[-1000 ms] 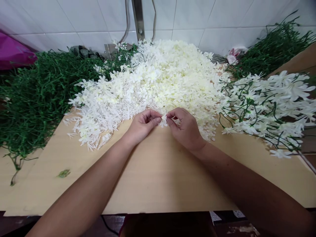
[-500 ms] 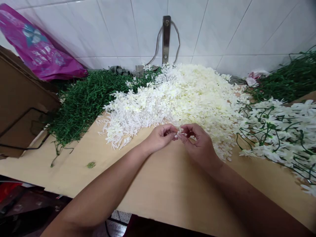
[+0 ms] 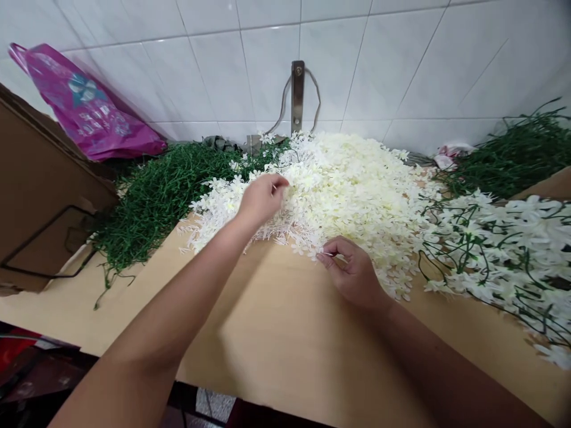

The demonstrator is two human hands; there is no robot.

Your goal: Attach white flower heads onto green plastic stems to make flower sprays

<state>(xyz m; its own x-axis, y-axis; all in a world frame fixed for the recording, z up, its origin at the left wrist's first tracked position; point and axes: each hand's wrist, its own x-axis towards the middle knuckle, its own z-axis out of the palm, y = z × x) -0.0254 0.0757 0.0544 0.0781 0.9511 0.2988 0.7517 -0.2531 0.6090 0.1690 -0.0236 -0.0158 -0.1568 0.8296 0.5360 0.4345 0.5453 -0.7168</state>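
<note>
A large heap of loose artificial flowers (image 3: 352, 184), white to pale yellow, spreads over the middle of the table. Over its left part, above the thin white stem pieces (image 3: 279, 233), reaches my left hand (image 3: 263, 197). Its thumb and fingertips are pinched together against the blossoms, and whatever they hold blends into the heap. My right hand (image 3: 354, 270) is at the heap's front edge, just above the table. Between its thumb and forefinger it pinches a small, thin white flower stem (image 3: 326, 254). Several single blossoms lie close beside those fingertips.
Green plastic stems (image 3: 151, 199) are piled at left, beside a cardboard box (image 3: 40, 196) and a purple bag (image 3: 93, 113). At right lie finished-looking flower sprays (image 3: 495, 244) and more green stems (image 3: 535, 148). Behind stands a tiled wall with a metal bracket (image 3: 297, 98). The wooden table (image 3: 276, 333) extends forward.
My left hand has parted from my right and moved forward and left onto the heap. My right hand stays in nearly the same place, still pinching. The view has tilted up slightly.
</note>
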